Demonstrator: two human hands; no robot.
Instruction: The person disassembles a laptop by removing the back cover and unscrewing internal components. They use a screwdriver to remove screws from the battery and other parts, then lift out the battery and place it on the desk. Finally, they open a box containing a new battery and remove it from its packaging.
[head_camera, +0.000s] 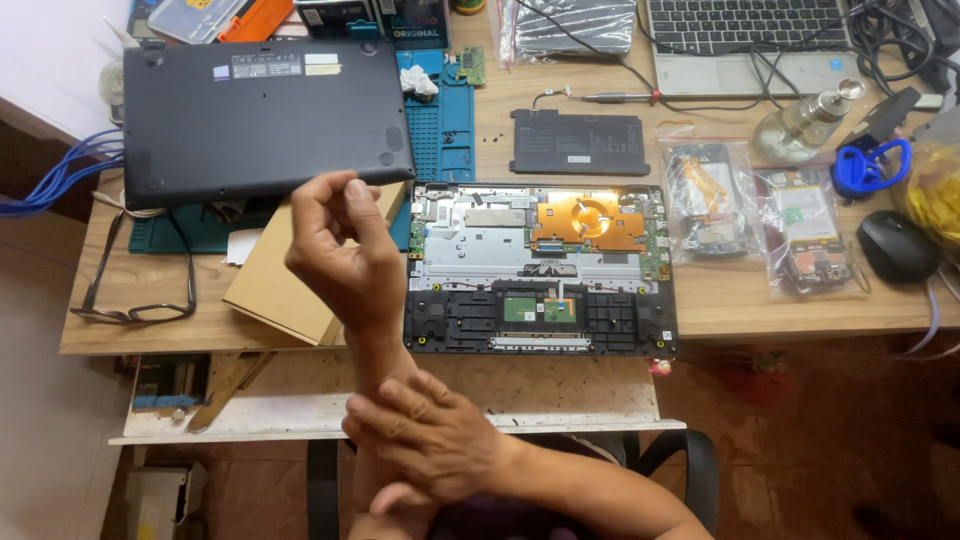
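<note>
My left hand (340, 245) is raised above the desk's front edge, fingers curled in and thumb against the fingertips; nothing shows in it. My right hand (430, 430) lies wrapped around my left forearm, just below the wrist. Right of the raised hand lies an opened laptop base (540, 310) with its circuit board, a copper-coloured cooling part (590, 222) and a touchpad board exposed. The black bottom cover (260, 115) rests behind my left hand, at the back left. A flat black battery (578, 142) lies behind the open base.
A brown cardboard box (275, 295) and black glasses (135, 300) sit at the left, a blue work mat (440, 125) behind them. Two bags of phone parts (705, 200), a black mouse (897, 245), a glass bottle (805, 120), a screwdriver (615, 97) and a second laptop (750, 45) lie at the right and back.
</note>
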